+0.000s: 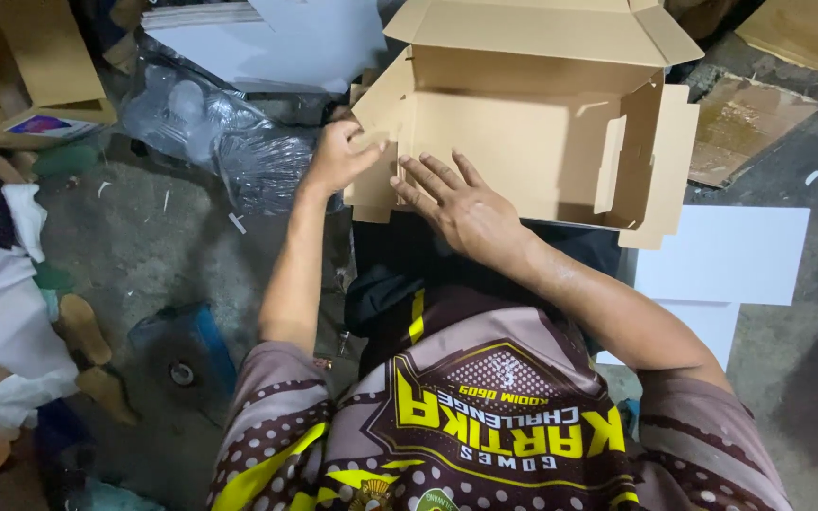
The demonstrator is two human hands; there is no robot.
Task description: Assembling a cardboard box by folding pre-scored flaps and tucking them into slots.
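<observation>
Hands (409, 189) on smooth, folded cardboard box (523, 142)

Dim, uneven overhead light; sharp centre, murky shadowed corners, mild wide-angle stretch at edges

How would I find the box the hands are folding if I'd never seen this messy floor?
Start at the grey floor and look to the top middle, just past the person's lap. The box is plain brown cardboard, open, flaps standing up, with the left hand pinching its near corner and the right hand flat against its side. Unlike the flat white sheets beside it, it is folded into shape.
</observation>
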